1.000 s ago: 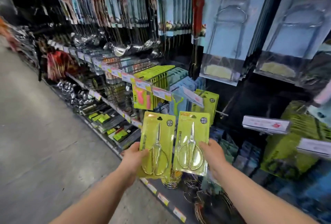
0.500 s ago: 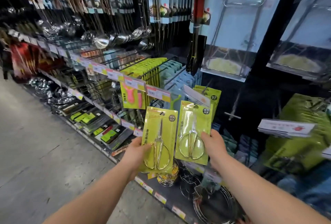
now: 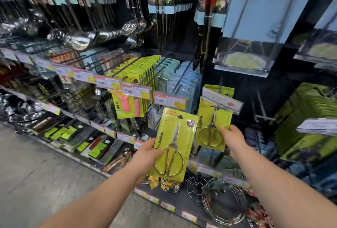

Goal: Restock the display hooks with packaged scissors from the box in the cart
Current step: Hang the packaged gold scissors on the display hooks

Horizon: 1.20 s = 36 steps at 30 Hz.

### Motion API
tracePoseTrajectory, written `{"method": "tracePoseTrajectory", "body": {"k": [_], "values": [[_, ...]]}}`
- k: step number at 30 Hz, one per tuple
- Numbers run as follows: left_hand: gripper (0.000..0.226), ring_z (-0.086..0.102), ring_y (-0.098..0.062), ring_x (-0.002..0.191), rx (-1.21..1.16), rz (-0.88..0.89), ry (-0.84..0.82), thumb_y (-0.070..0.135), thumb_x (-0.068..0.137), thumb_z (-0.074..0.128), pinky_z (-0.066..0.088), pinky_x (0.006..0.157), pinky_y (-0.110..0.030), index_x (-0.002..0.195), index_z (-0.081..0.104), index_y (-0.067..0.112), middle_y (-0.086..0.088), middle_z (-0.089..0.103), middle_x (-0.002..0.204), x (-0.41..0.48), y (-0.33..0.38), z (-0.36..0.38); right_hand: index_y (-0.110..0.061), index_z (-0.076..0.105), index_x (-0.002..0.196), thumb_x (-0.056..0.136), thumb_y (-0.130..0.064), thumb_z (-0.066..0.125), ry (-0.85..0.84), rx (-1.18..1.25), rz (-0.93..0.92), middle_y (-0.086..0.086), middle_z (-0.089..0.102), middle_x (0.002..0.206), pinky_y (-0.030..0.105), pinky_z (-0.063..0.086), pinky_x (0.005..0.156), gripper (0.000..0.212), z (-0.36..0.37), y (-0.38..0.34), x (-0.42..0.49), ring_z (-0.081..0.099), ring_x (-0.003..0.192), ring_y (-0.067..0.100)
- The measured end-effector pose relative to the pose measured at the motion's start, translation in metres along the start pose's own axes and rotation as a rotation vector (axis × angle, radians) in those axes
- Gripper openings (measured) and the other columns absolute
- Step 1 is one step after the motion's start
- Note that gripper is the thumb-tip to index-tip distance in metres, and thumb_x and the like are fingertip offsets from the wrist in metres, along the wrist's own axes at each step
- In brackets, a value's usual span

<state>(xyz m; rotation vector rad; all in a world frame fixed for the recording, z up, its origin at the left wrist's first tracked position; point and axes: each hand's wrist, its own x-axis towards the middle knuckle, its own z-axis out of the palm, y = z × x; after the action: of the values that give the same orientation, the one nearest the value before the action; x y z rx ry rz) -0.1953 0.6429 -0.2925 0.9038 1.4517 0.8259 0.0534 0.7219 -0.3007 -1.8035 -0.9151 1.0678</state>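
My left hand (image 3: 147,153) grips the lower left edge of a yellow-green scissors pack (image 3: 175,142) with gold-handled scissors, held upright in front of the shelf. My right hand (image 3: 231,136) pinches the lower right of a second scissors pack (image 3: 209,127), raised so its top sits behind a price tag (image 3: 223,101) at the tip of a display hook. More yellow-green packs (image 3: 218,90) hang behind it on that hook. An empty hook (image 3: 262,111) juts out to the right. The box and cart are out of view.
Rows of hooks hold yellow-green peeler packs (image 3: 135,78) and pale blue packs (image 3: 182,78) to the left. Ladles (image 3: 80,39) and tongs hang above. Wire racks (image 3: 224,204) lie on the bottom shelf. Grey floor (image 3: 36,173) stretches left.
My right hand has lifted its pack up and right to the hook's tag. My left hand has stayed low with its pack. The view has moved closer to the shelf.
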Motion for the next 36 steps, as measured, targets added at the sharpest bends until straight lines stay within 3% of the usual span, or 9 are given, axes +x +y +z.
{"method": "tracePoseTrajectory", "body": {"k": [5,10,15,17,21,26,29,31,36], "values": [[0.023,0.068,-0.031,0.096,0.035,-0.007,-0.091,0.004,0.093,0.052,0.054,0.086,-0.045,0.113,0.061,0.010,-0.013,0.073,0.103,0.012,0.002,0.001,-0.005,0.051,0.124,0.095,-0.024,0.053,0.019,-0.011,0.038,0.009,0.058,0.110,0.029,0.041,0.075,0.034,-0.003,0.000,0.004,0.054,0.085,0.025],[0.017,0.069,-0.021,0.078,0.033,-0.008,-0.171,0.004,0.095,0.049,0.056,0.066,-0.035,0.103,0.060,0.015,-0.005,0.072,0.090,0.014,0.004,0.010,-0.008,0.043,0.135,0.094,-0.032,0.053,0.100,-0.146,-0.018,0.009,0.054,0.130,0.031,0.037,0.096,0.048,-0.009,0.001,-0.035,0.051,0.119,0.027],[0.015,0.067,-0.029,0.095,0.055,-0.012,-0.244,0.008,0.096,0.050,0.053,0.089,-0.051,0.105,0.059,0.015,-0.009,0.071,0.101,0.015,0.008,0.031,-0.022,0.058,0.110,0.094,-0.048,0.044,-0.266,-0.058,0.058,-0.007,0.062,0.105,0.040,0.047,0.097,0.033,-0.007,0.015,-0.092,0.060,0.100,0.016],[0.014,0.068,-0.029,0.094,0.047,-0.006,-0.278,0.007,0.095,0.050,0.054,0.087,-0.051,0.103,0.058,0.016,-0.009,0.071,0.100,0.015,0.008,0.042,-0.020,0.057,0.101,0.093,-0.038,0.053,-0.244,-0.162,-0.024,-0.006,0.061,0.098,0.044,0.051,0.094,0.020,-0.003,0.021,-0.105,0.060,0.093,0.016],[0.011,0.067,-0.016,0.073,0.046,0.013,-0.311,0.009,0.096,0.050,0.055,0.060,-0.031,0.098,0.058,0.017,-0.002,0.069,0.086,0.011,0.013,0.062,-0.012,0.059,0.097,0.090,-0.015,0.058,-0.045,-0.115,-0.074,0.007,0.067,0.093,0.043,0.054,0.084,0.008,-0.006,0.017,-0.114,0.063,0.082,0.020],[0.018,0.063,-0.023,0.086,0.134,0.056,-0.261,0.028,0.095,0.052,0.051,0.091,-0.041,0.092,0.060,0.012,-0.009,0.068,0.093,0.018,0.028,0.073,-0.002,0.058,0.096,0.091,-0.015,0.056,0.003,-0.201,-0.131,0.006,0.056,0.078,0.033,0.046,0.067,0.014,-0.018,0.008,-0.103,0.051,0.069,0.017],[0.019,0.060,-0.018,0.077,0.160,0.092,-0.241,0.028,0.097,0.051,0.055,0.074,-0.035,0.088,0.059,0.013,-0.011,0.067,0.092,0.027,0.033,0.077,-0.008,0.054,0.087,0.092,-0.016,0.055,-0.003,-0.206,-0.139,0.000,0.051,0.071,0.027,0.040,0.061,0.009,-0.018,0.006,-0.093,0.045,0.062,0.013],[0.017,0.051,-0.007,0.068,0.174,0.115,-0.229,0.026,0.098,0.049,0.042,0.056,-0.021,0.088,0.055,0.015,0.002,0.058,0.080,0.031,0.036,0.080,-0.007,0.055,0.088,0.092,-0.016,0.055,0.010,-0.185,-0.134,0.002,0.052,0.073,0.028,0.041,0.063,0.010,-0.017,0.005,-0.086,0.048,0.066,0.016],[0.017,0.048,-0.012,0.064,0.191,0.146,-0.210,0.023,0.097,0.050,0.039,0.057,-0.023,0.087,0.055,0.010,-0.004,0.052,0.075,0.041,0.036,0.086,-0.012,0.051,0.080,0.093,-0.015,0.053,-0.042,-0.220,-0.152,-0.002,0.047,0.068,0.020,0.035,0.053,0.014,-0.020,0.003,-0.074,0.040,0.059,0.011]]}}
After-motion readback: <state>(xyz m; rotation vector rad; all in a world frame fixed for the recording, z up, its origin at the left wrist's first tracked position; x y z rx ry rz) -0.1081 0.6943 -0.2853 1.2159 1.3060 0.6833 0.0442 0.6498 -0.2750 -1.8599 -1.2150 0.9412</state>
